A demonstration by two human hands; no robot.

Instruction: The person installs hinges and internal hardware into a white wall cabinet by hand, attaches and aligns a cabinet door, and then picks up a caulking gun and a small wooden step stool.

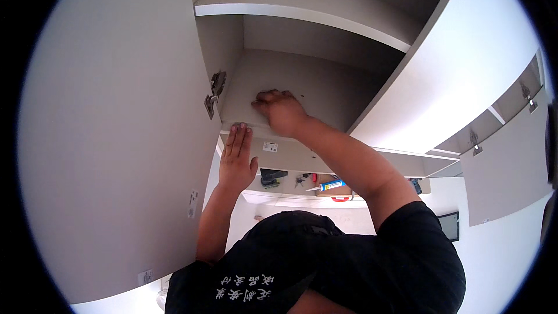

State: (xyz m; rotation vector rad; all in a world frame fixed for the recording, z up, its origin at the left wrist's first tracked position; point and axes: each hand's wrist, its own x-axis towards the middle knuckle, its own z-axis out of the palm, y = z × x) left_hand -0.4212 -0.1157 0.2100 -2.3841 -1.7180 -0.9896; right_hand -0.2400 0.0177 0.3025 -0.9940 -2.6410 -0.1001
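My left hand (236, 163) lies flat with straight fingers, its fingertips on the front edge of the cabinet's bottom board (325, 90), near the left side panel. Further inside the cabinet, my right hand (283, 111) rests on that same board with its fingers curled in. Whatever those fingers may hold is hidden under them. To the left of both hands, a metal hinge (214, 94) joins the side panel to the grey cabinet door (122, 128), which stands swung out. Below the board's edge, a panel bears a white label (270, 147).
A shelf (302, 1) spans the cabinet above my hands; a pale panel (447, 75) borders it at right. Beneath, a ledge holds a sealant tube (332, 185), a dark tool (272, 177) and small items. Another hinged door (505, 163) hangs at far right.
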